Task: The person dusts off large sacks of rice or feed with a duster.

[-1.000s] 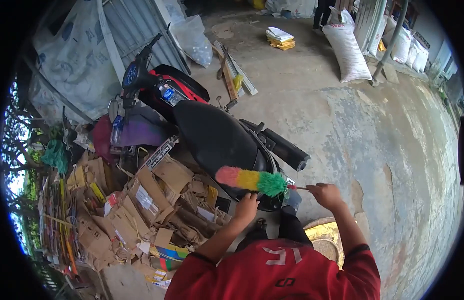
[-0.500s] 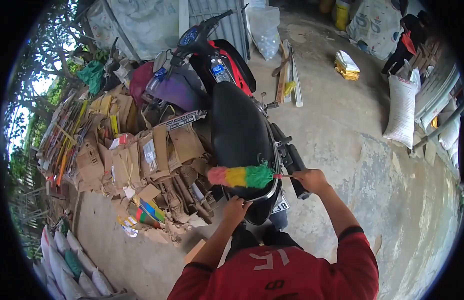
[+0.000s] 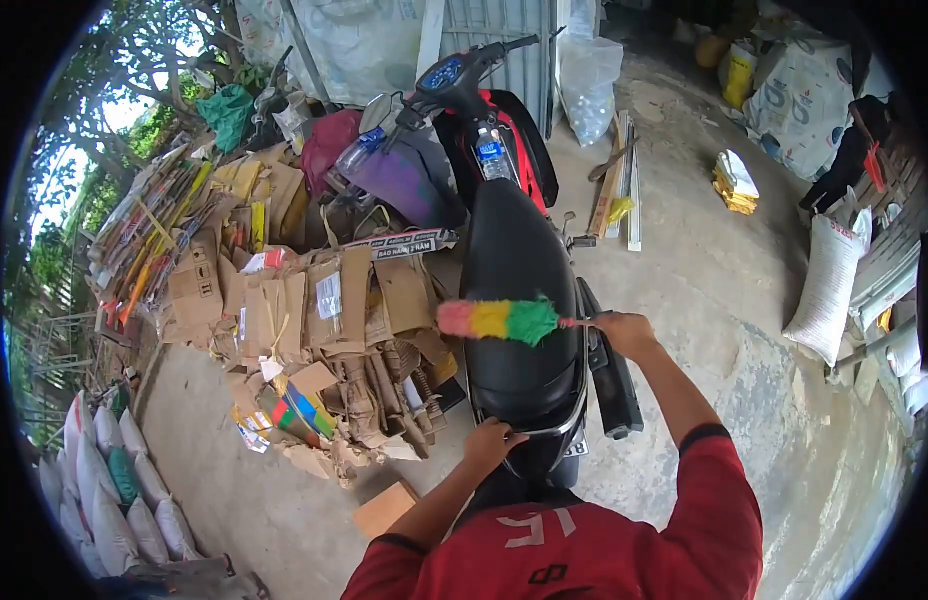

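Observation:
My right hand (image 3: 626,334) is closed around the thin handle of a fluffy feather duster (image 3: 496,321) with pink, yellow and green bands. The duster lies crosswise over the black seat (image 3: 517,250) of a parked motorbike (image 3: 542,150), its pink tip reaching past the seat's left edge. At the tail, my left hand (image 3: 489,444) is closed on the silver grab rail (image 3: 564,424) behind the seat. A water bottle (image 3: 492,155) stands in the front of the bike, below the handlebar.
Flattened cardboard (image 3: 284,310) is piled close along the bike's left side. White sacks (image 3: 114,500) stand at lower left, and a full sack (image 3: 829,285) leans at right. Long strips (image 3: 624,185) and a folded stack (image 3: 734,184) lie on the concrete. Another person (image 3: 854,150) is at far right.
My right hand has moved the duster forward along the seat, away from the tail. My left hand remains at the rear rail. The whole view has shifted, with the bike now further right.

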`<action>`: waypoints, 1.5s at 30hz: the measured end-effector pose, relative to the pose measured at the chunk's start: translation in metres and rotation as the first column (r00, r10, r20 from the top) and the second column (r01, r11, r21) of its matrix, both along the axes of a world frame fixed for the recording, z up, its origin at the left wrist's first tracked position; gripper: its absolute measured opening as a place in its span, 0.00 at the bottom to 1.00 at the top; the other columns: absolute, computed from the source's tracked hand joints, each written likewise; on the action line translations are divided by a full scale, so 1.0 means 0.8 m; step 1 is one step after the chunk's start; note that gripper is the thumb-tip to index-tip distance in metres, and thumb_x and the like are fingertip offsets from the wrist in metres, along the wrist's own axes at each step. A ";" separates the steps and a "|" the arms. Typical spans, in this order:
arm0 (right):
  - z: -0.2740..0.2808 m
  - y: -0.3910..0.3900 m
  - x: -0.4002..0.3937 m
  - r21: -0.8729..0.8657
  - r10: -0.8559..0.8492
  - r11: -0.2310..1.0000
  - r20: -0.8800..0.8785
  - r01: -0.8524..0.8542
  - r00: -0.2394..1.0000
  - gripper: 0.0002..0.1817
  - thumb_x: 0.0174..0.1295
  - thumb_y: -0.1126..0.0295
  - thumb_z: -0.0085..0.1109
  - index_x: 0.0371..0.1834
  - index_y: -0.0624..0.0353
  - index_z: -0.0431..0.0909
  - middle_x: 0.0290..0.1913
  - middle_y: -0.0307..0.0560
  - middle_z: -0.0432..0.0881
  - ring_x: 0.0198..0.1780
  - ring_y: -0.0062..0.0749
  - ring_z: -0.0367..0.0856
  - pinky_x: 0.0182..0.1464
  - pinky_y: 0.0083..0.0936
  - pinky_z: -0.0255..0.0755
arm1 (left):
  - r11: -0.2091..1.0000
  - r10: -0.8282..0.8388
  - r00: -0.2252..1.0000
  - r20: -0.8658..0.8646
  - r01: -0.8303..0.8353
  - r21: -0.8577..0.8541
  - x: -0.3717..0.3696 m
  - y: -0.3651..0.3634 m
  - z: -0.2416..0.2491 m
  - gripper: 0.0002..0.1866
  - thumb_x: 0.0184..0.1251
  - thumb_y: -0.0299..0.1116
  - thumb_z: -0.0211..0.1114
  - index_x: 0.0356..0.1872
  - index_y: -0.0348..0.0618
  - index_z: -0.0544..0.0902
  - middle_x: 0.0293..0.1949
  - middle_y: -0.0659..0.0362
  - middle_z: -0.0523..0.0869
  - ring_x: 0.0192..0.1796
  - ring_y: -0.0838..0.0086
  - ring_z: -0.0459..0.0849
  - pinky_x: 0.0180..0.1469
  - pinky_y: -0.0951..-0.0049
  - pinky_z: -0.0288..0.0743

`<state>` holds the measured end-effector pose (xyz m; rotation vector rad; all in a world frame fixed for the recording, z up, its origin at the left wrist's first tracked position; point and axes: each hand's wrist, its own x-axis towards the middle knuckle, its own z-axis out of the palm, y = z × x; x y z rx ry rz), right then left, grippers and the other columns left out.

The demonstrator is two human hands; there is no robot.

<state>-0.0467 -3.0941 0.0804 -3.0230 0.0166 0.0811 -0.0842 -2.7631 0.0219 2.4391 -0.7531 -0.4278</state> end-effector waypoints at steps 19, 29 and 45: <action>-0.016 0.012 0.186 0.031 -0.723 0.684 -0.099 0.729 0.683 0.10 0.59 0.69 0.37 0.40 0.58 0.67 0.36 0.56 0.79 0.39 0.51 0.78 0.40 0.42 0.72 | 0.914 -0.400 0.878 -0.265 0.402 -0.049 0.068 0.005 -0.009 0.28 0.52 0.61 0.53 0.22 0.41 0.79 0.28 0.51 0.78 0.31 0.58 0.79 0.34 0.61 0.72; -0.022 0.033 0.212 -0.040 -0.643 0.763 -0.141 0.645 0.753 0.11 0.61 0.68 0.36 0.42 0.58 0.67 0.37 0.57 0.78 0.41 0.51 0.78 0.41 0.42 0.71 | 0.889 -0.457 0.873 -0.168 0.451 -0.072 0.069 0.009 -0.015 0.28 0.56 0.58 0.51 0.20 0.40 0.77 0.26 0.53 0.76 0.29 0.59 0.79 0.30 0.63 0.72; -0.093 0.028 0.004 0.087 -0.771 0.573 -0.281 0.815 0.572 0.12 0.57 0.67 0.40 0.39 0.64 0.68 0.36 0.62 0.78 0.42 0.53 0.76 0.42 0.43 0.70 | 0.894 -0.446 0.890 -0.092 0.440 -0.081 0.062 0.006 -0.020 0.26 0.54 0.57 0.53 0.17 0.41 0.77 0.24 0.53 0.76 0.27 0.60 0.79 0.27 0.64 0.72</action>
